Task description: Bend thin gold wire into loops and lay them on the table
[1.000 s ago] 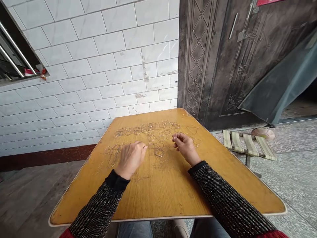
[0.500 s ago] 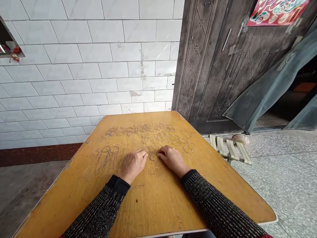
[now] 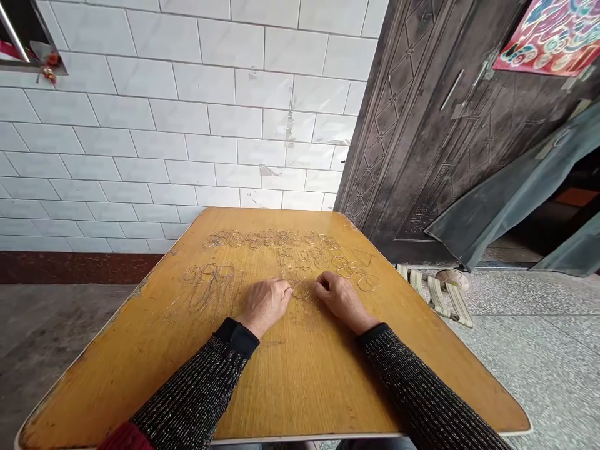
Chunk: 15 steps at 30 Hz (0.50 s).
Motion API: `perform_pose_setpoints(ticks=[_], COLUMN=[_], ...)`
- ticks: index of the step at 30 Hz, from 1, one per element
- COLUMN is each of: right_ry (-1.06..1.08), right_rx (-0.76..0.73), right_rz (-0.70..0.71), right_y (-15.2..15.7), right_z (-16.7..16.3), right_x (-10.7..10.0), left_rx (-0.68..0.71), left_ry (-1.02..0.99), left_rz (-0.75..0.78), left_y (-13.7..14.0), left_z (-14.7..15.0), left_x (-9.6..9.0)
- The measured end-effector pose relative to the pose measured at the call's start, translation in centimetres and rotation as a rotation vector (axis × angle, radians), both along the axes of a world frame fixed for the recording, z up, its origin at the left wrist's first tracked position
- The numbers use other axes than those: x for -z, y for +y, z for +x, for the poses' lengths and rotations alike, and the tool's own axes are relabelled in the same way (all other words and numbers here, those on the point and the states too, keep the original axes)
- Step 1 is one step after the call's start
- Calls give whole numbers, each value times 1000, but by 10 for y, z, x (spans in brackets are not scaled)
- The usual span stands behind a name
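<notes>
Between my hands, a small flower-like shape of thin looped wire (image 3: 304, 290) lies on the wooden table (image 3: 300, 381). My left hand (image 3: 266, 304) is closed, thumb and forefinger pinching the wire's left side. At the right edge of the same loops my right hand (image 3: 345, 302) is closed too, its fingertips curled against the wire. Left of my left hand is a loose bundle of wire loops with long tails (image 3: 209, 278). Just beyond my hands, more wire loop shapes (image 3: 319, 257) are spread about.
A row of wire loop shapes (image 3: 267, 237) runs across the table's far part. Behind stands a white tiled wall (image 3: 210, 119), with a dark carved door (image 3: 417, 144) to its right. A striped folding stool (image 3: 438, 294) stands on the floor beside the table.
The view has tilted and shifted, so the table and both hands sit differently in the picture. Both hands stay at the same wire loops, with only slight finger movement.
</notes>
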State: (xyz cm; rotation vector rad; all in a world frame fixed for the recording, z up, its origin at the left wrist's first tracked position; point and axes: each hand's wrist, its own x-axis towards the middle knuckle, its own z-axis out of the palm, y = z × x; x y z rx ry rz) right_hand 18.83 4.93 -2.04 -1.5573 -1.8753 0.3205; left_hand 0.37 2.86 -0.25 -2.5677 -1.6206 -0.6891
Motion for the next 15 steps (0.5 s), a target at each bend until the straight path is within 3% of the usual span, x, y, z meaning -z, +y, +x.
perform_pose_setpoints(ticks=[8, 12, 15], right_ry=[331, 606, 735], right_rx=[-103, -125, -98], right_rz=[-62, -54, -37], right_y=[4, 7, 8], right_z=[9, 10, 10], right_x=[1, -1, -5], left_rx=[6, 21, 101], left_ry=[-5, -318, -611], left_rz=[11, 12, 14], left_y=[0, 5, -18], left_z=[1, 3, 12], left_x=[6, -8, -31])
